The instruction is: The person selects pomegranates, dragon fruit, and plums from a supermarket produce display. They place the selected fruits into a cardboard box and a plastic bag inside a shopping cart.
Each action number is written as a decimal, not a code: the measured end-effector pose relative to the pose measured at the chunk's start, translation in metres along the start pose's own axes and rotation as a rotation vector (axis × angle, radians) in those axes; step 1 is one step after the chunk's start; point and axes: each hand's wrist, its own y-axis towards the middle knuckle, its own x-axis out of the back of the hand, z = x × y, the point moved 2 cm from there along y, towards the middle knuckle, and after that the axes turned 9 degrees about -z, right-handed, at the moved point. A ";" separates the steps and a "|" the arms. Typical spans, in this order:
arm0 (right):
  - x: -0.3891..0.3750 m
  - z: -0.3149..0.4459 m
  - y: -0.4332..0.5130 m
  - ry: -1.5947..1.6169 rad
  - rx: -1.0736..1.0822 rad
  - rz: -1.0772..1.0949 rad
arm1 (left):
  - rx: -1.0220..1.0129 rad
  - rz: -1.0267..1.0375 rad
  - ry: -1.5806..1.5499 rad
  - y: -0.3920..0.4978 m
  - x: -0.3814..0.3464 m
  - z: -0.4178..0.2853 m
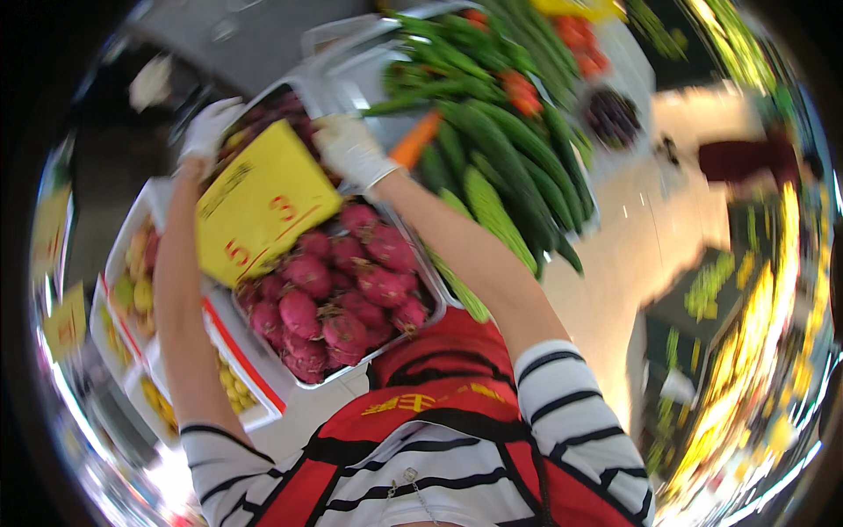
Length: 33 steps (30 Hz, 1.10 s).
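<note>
My left hand (209, 132), in a white glove, is at the left side of a tray of dark round fruit (286, 109). On the tray's other side is my right hand (350, 148), also gloved, with its fingertips by the fruit. Blur hides whether either hand grips anything. A large yellow price sign (263, 204) bearing writing slants between my forearms and covers part of the fruit. Closer to my body, a clear plastic tray (431, 300) is heaped with red dragon fruit (342, 290).
To the right lie cucumbers (514, 171), pale green bitter melons (497, 217), a carrot (416, 139) and green peppers (448, 59). White foam boxes (247, 369) of fruit stand at left. Tiled floor (606, 283) and a person in dark red (747, 158) are farther right.
</note>
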 end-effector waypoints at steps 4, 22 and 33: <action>0.085 0.051 -0.128 0.213 0.175 -0.071 | -0.125 -0.139 -0.069 0.003 0.006 -0.051; 0.409 -0.231 -0.769 0.405 -1.244 -0.996 | -0.841 0.546 -0.188 -0.339 -0.445 -0.410; 0.652 -0.420 -0.804 0.345 -1.216 -1.034 | -0.451 1.218 0.722 -0.473 -0.701 -0.254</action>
